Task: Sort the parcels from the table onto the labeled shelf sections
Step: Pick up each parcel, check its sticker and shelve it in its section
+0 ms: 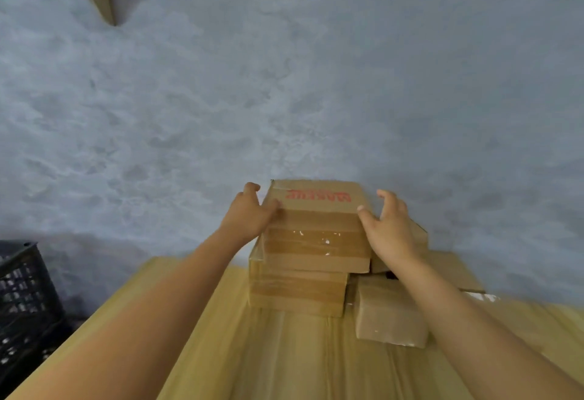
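We've got both arms stretched out over the wooden table (284,358) toward the top parcel (316,226), which sits on a stack at the table's far edge. Our left hand (249,213) grips its left side, thumb on top. Our right hand (390,229) hovers at its right side, fingers spread, holding nothing.

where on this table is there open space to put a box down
Bare wood runs along the table's near side, between the two forearms in front of the stacked boxes, and on the left strip toward the black crate. The far right corner is crowded with parcels, including the small box.
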{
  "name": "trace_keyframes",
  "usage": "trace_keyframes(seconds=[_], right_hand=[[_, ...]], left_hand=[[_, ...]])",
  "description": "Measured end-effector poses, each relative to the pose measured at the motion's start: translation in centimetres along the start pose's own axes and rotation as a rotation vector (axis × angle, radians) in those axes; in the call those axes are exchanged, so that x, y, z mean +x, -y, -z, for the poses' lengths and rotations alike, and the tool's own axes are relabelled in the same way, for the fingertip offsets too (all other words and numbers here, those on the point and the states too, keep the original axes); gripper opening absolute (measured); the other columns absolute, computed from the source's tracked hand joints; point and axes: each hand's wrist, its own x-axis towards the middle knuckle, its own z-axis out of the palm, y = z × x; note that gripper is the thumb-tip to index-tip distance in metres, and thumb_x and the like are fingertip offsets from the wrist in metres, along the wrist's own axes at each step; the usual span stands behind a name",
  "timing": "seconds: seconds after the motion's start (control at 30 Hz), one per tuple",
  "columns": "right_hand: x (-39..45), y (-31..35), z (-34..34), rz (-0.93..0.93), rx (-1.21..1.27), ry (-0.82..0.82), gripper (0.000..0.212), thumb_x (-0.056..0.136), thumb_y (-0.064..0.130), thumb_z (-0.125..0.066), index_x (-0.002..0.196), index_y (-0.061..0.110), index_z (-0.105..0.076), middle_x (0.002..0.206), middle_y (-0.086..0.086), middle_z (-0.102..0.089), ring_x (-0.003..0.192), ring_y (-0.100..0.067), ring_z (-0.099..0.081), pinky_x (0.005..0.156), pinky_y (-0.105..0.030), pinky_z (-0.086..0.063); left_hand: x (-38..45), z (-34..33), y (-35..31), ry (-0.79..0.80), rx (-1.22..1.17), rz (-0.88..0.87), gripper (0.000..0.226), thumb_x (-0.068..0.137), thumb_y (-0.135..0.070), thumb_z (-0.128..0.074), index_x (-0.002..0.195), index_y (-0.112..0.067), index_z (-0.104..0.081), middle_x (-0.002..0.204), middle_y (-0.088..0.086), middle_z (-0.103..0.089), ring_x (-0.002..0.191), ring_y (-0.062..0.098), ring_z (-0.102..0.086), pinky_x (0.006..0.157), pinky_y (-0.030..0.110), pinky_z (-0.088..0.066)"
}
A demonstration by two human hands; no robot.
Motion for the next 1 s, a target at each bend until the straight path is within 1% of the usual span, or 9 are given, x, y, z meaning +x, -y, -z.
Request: trace_keyframes(seconds=[0.1,0.2,0.27,0.33,0.43,0.63,0.77,0.9,1.0], right_hand=[[1.8,-0.2,-0.3,-0.155,0.099,0.094,0.068,0.101,0.046,-0.048,0.155,0.015,-0.022,0.158,-0.01,-0.031,0.139,-0.028,-0.039,0.103,-0.034,-0.037],[3.1,-0.9,-1.2,-0.278,0.141,0.223,0.072,0.098,0.059,-0.042,0.153,0.016,-0.025,0.153,-0.01,-0.039,0.136,-0.031,-0.044,0.108,-0.044,-0.04],[3.7,-1.6,-1.8,-0.302,0.16,0.269,0.074,0.094,0.067,-0.042,0.149,0.019,-0.031,0.146,-0.007,-0.048,0.128,-0.03,-0.051,0.102,-0.05,-0.046],[4.2,-2.1,-1.8,-0.333,0.211,0.311,0.074,0.092,0.069,-0.043,0.147,0.021,-0.036,0.143,-0.004,-0.051,0.124,-0.028,-0.054,0.094,-0.048,-0.05],[4.6,-2.6,-1.7,-0.404,0.314,0.39,0.07,0.091,0.068,-0.046,0.146,0.026,-0.04,0.14,-0.002,-0.054,0.119,-0.026,-0.056,0.085,-0.044,-0.051],[4.1,-2.8,-1.9,-0.39,0.367,0.377,0.061,0.094,0.064,-0.047,0.145,0.033,-0.037,0.134,0.004,-0.053,0.12,-0.024,-0.053,0.099,-0.05,-0.046],[2.9,-2.8,-1.5,-0.357,0.525,0.37,0.046,0.096,0.048,-0.056,0.137,0.03,-0.043,0.126,0.005,-0.06,0.11,-0.019,-0.062,0.092,-0.053,-0.054],[1.9,-2.5,-0.9,-0.289,0.51,0.33,0.031,0.097,0.044,-0.055,0.123,0.029,-0.047,0.117,0.005,-0.061,0.101,-0.016,-0.062,0.09,-0.045,-0.055],[1.3,-2.1,-0.6,-0.244,0.434,0.314,0.038,0.097,0.055,-0.049,0.122,0.026,-0.048,0.108,0.007,-0.062,0.095,-0.011,-0.061,0.076,-0.033,-0.049]], left_hand=[[2.0,-1.1,0.1,0.059,-0.157,0.169,0.069,0.097,-0.048,-0.052,0.15,-0.012,-0.028,0.146,0.016,-0.044,0.127,0.033,-0.048,0.09,0.036,-0.04],[3.2,-2.1,0.3,0.129,-0.272,0.262,0.062,0.097,-0.051,-0.05,0.145,-0.013,-0.035,0.138,0.012,-0.049,0.114,0.029,-0.051,0.092,0.044,-0.046],[3.7,-2.5,0.5,0.154,-0.388,0.312,0.053,0.098,-0.05,-0.049,0.138,-0.016,-0.04,0.13,0.009,-0.053,0.111,0.03,-0.054,0.096,0.052,-0.048],[4.1,-2.7,0.9,0.177,-0.448,0.344,0.051,0.099,-0.05,-0.048,0.138,-0.019,-0.042,0.127,0.007,-0.055,0.114,0.032,-0.055,0.099,0.058,-0.047],[4.4,-2.7,1.5,0.219,-0.469,0.328,0.053,0.098,-0.053,-0.047,0.139,-0.021,-0.044,0.124,0.005,-0.059,0.113,0.031,-0.059,0.098,0.059,-0.047],[3.2,-2.5,1.6,0.19,-0.439,0.234,0.05,0.101,-0.05,-0.041,0.142,-0.022,-0.041,0.115,-0.002,-0.059,0.104,0.021,-0.06,0.092,0.047,-0.052],[0.7,-1.4,2.2,0.173,-0.479,0.187,0.054,0.099,-0.049,-0.048,0.148,-0.028,-0.036,0.126,-0.004,-0.059,0.106,0.016,-0.062,0.092,0.044,-0.054],[-2.0,0.0,2.9,0.15,-0.467,0.128,0.054,0.097,-0.035,-0.059,0.147,-0.034,-0.035,0.126,-0.007,-0.062,0.104,0.017,-0.067,0.087,0.039,-0.055],[-4.2,1.2,3.0,0.095,-0.477,0.152,0.063,0.087,-0.028,-0.07,0.142,-0.036,-0.04,0.127,-0.005,-0.06,0.109,0.019,-0.064,0.091,0.041,-0.054]])
